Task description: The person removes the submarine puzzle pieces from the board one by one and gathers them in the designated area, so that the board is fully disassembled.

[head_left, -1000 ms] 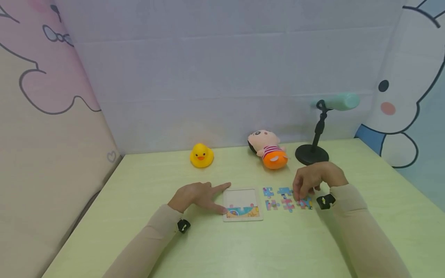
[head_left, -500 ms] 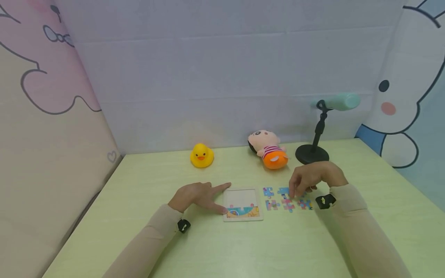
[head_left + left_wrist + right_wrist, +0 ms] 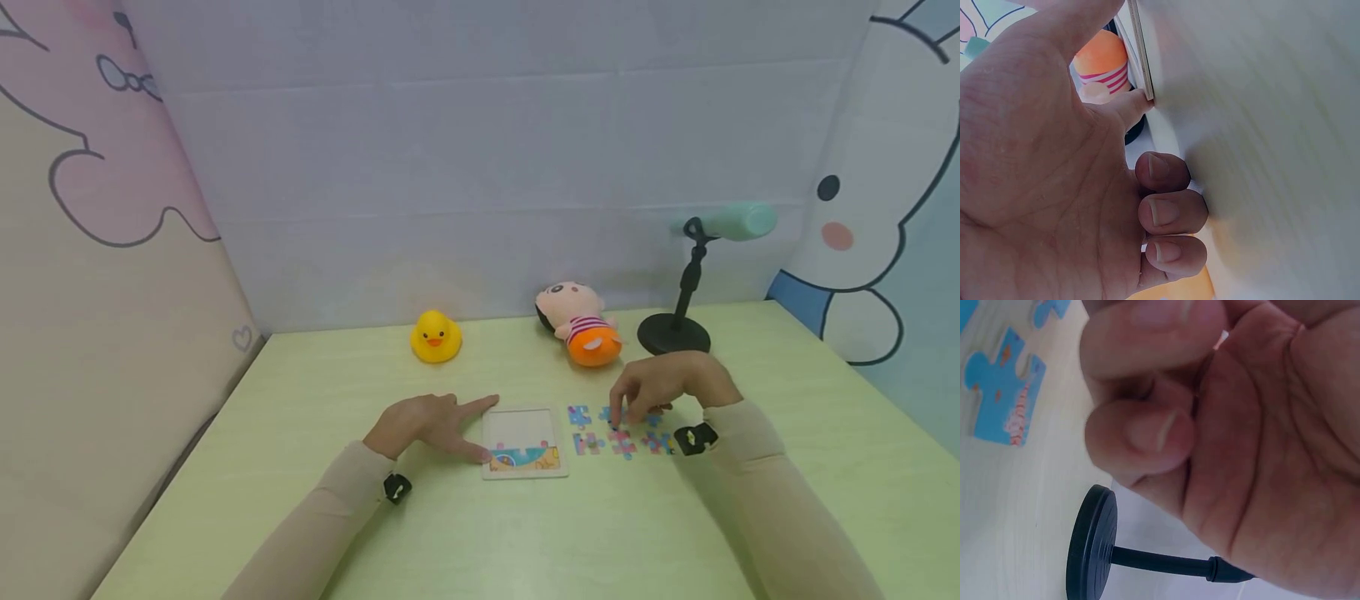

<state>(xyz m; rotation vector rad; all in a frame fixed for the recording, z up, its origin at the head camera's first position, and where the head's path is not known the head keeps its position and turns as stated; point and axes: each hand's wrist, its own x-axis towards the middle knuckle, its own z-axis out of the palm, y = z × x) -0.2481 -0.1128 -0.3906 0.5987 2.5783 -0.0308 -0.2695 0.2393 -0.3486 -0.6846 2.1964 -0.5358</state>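
- The left arm reaches forward and inward.
- The left grip spreads thumb and index finger wide; three other fingers curl palmward.
- The right arm angles inward, right wrist bent.
- The right grip points its fingertips downward, two fingers folded.

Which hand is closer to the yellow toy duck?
Left. The left hand is in front of the toy duck, touching the puzzle tray; the right hand is farther off to the right, above some loose puzzle pieces.
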